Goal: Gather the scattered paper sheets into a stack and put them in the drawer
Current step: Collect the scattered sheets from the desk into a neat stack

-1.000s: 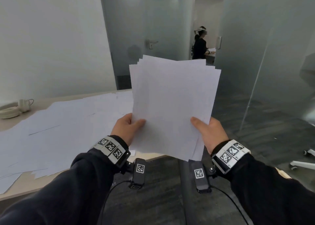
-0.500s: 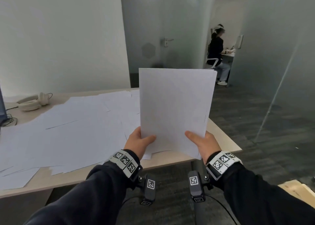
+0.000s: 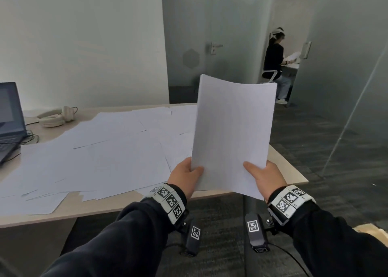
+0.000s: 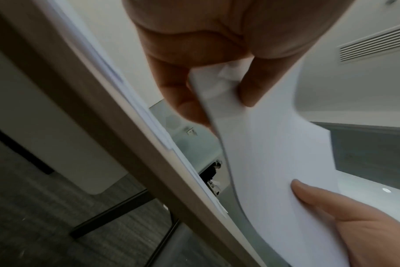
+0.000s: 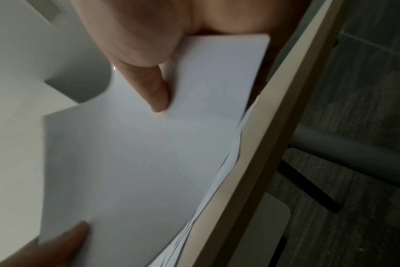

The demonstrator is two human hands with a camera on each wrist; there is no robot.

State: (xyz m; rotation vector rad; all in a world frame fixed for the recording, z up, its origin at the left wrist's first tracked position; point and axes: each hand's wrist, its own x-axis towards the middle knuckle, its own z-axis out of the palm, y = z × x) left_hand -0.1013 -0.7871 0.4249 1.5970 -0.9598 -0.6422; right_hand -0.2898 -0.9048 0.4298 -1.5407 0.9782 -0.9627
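A squared-up stack of white paper sheets (image 3: 233, 134) stands upright in front of me, above the desk's near right corner. My left hand (image 3: 186, 178) pinches its lower left corner, thumb on the near face. My right hand (image 3: 262, 178) pinches the lower right corner the same way. The left wrist view shows the stack (image 4: 274, 153) held between thumb and fingers, and the right wrist view shows the stack (image 5: 137, 153) under the thumb. Many loose white sheets (image 3: 94, 151) lie spread over the wooden desk (image 3: 289, 169). No drawer is in view.
A laptop (image 3: 9, 117) sits at the desk's far left, with cream headphones (image 3: 56, 117) and a cable beside it. A person (image 3: 275, 62) sits beyond a glass partition at the back right. Dark carpet (image 3: 336, 151) lies to the right, and a cardboard corner (image 3: 369, 230) shows at lower right.
The fanned, uneven sheets in my hands have been squared into a neat stack. My view has swung left, bringing the laptop and more of the desk into sight.
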